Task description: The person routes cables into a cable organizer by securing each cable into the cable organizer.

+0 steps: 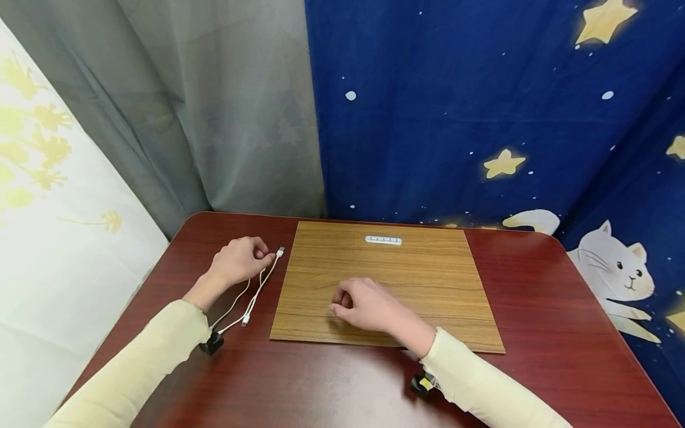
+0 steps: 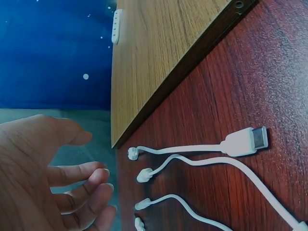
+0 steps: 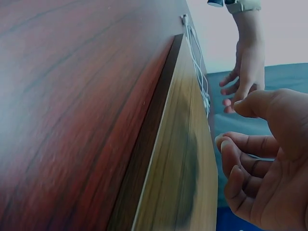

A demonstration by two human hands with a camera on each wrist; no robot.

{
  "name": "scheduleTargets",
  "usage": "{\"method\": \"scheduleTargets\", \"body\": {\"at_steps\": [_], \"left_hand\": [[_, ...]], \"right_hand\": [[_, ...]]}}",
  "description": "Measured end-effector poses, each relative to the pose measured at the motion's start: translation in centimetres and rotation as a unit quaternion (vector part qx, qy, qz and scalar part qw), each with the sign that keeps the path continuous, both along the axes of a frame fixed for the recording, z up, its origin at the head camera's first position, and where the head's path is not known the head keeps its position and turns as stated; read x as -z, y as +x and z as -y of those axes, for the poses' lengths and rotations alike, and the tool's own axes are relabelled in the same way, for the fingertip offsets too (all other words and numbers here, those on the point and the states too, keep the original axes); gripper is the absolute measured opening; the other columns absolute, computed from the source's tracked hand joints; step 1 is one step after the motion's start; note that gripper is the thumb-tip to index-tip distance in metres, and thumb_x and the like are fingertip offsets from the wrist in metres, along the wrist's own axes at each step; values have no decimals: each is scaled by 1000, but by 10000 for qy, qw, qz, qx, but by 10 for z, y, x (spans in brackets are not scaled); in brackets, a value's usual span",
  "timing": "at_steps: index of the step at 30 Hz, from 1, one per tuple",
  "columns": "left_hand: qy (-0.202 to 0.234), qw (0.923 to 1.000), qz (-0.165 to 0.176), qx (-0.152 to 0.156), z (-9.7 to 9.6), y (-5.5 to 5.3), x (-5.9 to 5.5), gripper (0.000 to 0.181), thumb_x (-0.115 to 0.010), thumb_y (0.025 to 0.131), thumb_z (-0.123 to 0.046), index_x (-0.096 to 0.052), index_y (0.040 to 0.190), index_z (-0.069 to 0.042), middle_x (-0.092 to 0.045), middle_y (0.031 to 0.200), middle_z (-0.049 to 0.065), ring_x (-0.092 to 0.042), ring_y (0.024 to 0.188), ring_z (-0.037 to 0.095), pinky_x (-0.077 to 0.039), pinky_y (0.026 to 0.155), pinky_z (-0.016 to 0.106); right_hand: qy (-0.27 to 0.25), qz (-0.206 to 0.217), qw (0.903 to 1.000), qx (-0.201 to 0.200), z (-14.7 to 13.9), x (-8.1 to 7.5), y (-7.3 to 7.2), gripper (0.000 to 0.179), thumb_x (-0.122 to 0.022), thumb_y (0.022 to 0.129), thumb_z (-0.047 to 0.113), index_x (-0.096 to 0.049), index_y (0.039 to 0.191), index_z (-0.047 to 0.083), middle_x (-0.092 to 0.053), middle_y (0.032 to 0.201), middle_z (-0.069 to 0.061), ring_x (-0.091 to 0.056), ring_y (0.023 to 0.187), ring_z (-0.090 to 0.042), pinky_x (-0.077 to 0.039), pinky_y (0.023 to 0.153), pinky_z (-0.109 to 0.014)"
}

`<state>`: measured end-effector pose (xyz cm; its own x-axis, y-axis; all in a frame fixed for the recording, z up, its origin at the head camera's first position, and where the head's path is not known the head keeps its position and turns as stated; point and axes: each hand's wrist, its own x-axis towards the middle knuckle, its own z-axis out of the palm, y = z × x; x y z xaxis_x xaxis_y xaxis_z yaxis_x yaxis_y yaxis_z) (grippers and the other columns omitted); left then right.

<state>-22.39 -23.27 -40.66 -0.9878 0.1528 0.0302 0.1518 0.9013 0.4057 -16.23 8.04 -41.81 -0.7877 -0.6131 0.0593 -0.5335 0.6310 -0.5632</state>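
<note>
My left hand (image 1: 241, 260) hovers above the left part of the table, close to a white charging cable (image 1: 257, 295) with several ends. In the left wrist view its fingers are loosely bent with nothing between them. One larger white plug (image 2: 245, 141) has a metal tip and lies nearest that camera; smaller white connectors (image 2: 144, 175) lie toward the hand. Over the front half of a wood-grain board (image 1: 428, 261) is my right hand (image 1: 369, 304). Its fingers curl loosely, and the right wrist view shows a gap between thumb and fingertips, holding nothing.
A small white strip with dark marks (image 1: 382, 240) lies near the board's back edge. The board rests on a dark red table (image 1: 540, 297). Grey and blue curtains (image 1: 428, 119) hang right behind the table; a pale patterned cloth (image 1: 59, 238) hangs at the left.
</note>
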Motion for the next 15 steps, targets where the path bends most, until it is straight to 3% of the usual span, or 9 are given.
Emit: {"method": "scheduleTargets", "body": {"at_steps": [11, 15], "left_hand": [[-276, 9995, 97, 77, 7, -7, -15, 23, -67, 95, -34, -68, 93, -11, -60, 80, -1, -55, 65, 21, -40, 52, 39], [-277, 9993, 242, 13, 9, -10, -15, 24, -67, 95, -33, -68, 92, -10, -60, 78, 1, -54, 65, 22, -40, 53, 39]], "right_hand": [[97, 39, 9999, 39, 30, -6, 5, 16, -74, 94, 31, -65, 85, 20, -58, 72, 13, -56, 66, -4, -47, 63, -26], [185, 44, 9998, -15, 43, -5, 10, 19, -72, 94, 33, -64, 82, 22, -57, 69, 14, -54, 64, -4, -45, 61, -24]]}}
